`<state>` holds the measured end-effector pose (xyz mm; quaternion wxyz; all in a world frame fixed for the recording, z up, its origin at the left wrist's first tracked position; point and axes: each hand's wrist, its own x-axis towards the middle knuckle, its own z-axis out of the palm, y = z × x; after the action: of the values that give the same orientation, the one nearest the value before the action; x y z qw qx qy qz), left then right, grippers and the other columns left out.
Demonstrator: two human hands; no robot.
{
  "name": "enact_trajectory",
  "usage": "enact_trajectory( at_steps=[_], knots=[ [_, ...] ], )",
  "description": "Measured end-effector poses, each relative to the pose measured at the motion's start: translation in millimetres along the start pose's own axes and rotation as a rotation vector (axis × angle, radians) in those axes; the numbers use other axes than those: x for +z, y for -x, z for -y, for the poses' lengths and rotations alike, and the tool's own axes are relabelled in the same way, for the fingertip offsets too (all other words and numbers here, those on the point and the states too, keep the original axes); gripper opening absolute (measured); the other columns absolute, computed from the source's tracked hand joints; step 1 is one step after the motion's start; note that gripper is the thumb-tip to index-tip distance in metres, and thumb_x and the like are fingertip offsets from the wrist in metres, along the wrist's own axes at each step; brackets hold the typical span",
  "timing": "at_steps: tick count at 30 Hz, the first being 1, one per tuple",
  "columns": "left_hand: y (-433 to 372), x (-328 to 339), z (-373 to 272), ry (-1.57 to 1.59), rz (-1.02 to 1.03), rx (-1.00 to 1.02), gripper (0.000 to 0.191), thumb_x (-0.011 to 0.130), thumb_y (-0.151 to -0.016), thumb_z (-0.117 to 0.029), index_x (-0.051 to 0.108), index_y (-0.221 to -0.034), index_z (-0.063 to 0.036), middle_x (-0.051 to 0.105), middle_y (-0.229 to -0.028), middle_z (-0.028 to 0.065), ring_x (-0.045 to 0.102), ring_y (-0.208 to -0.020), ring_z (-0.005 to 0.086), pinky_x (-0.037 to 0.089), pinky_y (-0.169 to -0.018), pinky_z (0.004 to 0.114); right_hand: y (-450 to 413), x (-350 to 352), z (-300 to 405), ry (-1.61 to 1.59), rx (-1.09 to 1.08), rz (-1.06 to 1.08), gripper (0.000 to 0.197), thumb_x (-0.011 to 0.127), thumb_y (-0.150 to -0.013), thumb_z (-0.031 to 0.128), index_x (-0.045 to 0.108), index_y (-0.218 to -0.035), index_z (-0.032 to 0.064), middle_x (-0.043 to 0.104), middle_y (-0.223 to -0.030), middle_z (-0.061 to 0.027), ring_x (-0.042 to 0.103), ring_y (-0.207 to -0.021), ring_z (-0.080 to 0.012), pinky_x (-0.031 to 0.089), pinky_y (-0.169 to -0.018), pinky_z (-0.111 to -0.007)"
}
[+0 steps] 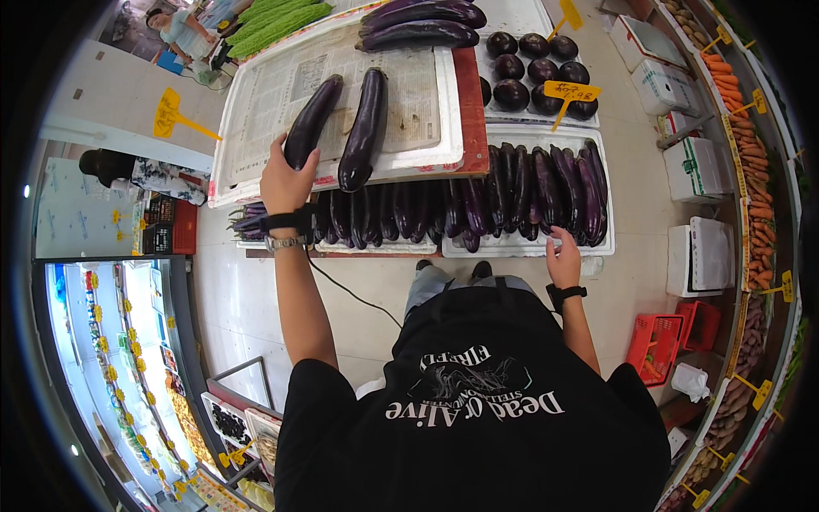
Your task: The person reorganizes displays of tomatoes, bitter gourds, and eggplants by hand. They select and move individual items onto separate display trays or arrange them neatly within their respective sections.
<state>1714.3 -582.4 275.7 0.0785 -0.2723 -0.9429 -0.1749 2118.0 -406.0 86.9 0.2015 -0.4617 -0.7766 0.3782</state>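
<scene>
My left hand (288, 173) grips the lower end of a long dark eggplant (313, 121), thumb on one side and fingers on the other. This eggplant lies over a newspaper-lined white foam tray (221, 185). Beside it, a second long eggplant (365, 128) rests on the tray, its near end over the rim. My right hand (563, 256) hangs at the near edge of a lower foam tray (524, 248) with its fingers slightly apart and nothing in it. Long eggplants (550, 185) stand in a row in that lower tray, close to the right fingertips.
More eggplants (422, 32) are piled at the upper tray's far end, near green ridged gourds (275, 25). Round eggplants (512, 95) sit to the right, behind a yellow price tag (572, 91). A cable (352, 291) trails from my left wrist. Two people (185, 35) are at the left.
</scene>
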Motion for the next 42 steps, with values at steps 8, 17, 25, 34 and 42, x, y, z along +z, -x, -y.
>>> enact_trajectory(
  at_steps=[8,17,25,34,42],
  knots=[
    [4,-9,22,0.85,0.153,-0.235,0.043,0.06,-0.074,-0.028,0.052,-0.102,0.0043,0.059,-0.087,0.01,0.056,-0.076,0.0169,0.043,-0.069,0.025,-6,6,5,0.013,-0.044,0.01,0.026,0.052,-0.077,0.009,0.051,-0.103,0.003,0.056,-0.093,-0.0124,0.057,-0.063,-0.0208,0.046,-0.056,-0.028],
    [176,-34,111,1.407,0.409,-0.309,0.063,0.055,-0.071,-0.04,0.041,-0.113,0.0062,0.054,-0.094,0.0158,0.055,-0.068,0.0175,0.043,-0.063,0.026,-9,4,-10,0.027,-0.037,0.012,0.025,0.051,-0.077,0.008,0.051,-0.102,0.003,0.057,-0.091,-0.0118,0.056,-0.06,-0.02,0.045,-0.055,-0.028],
    [275,14,104,1.203,0.676,-0.67,0.05,0.053,-0.076,-0.031,0.044,-0.113,0.0008,0.057,-0.09,0.0106,0.056,-0.067,0.0135,0.043,-0.056,0.022,-18,5,-27,0.089,-0.024,0.06,0.024,0.052,-0.078,0.009,0.051,-0.101,0.003,0.057,-0.087,-0.0118,0.056,-0.059,-0.0203,0.044,-0.055,-0.029],
    [182,163,27,0.968,0.288,-0.332,0.051,0.061,-0.076,-0.028,0.043,-0.113,0.0021,0.054,-0.1,0.0133,0.052,-0.087,0.019,0.04,-0.079,0.028,-10,2,-23,0.085,0.072,-0.027,0.022,0.052,-0.078,0.01,0.052,-0.099,0.0037,0.058,-0.08,-0.0091,0.054,-0.056,-0.0181,0.043,-0.054,-0.028],
    [127,255,-18,0.319,0.122,-0.233,0.062,0.06,-0.071,-0.038,0.038,-0.116,-0.0023,0.047,-0.106,0.0217,0.048,-0.095,0.0379,0.041,-0.08,0.042,11,-12,-32,0.05,0.198,-0.123,0.023,0.051,-0.079,0.011,0.051,-0.101,0.0035,0.059,-0.083,-0.0113,0.056,-0.057,-0.0206,0.045,-0.055,-0.03]
  ],
)
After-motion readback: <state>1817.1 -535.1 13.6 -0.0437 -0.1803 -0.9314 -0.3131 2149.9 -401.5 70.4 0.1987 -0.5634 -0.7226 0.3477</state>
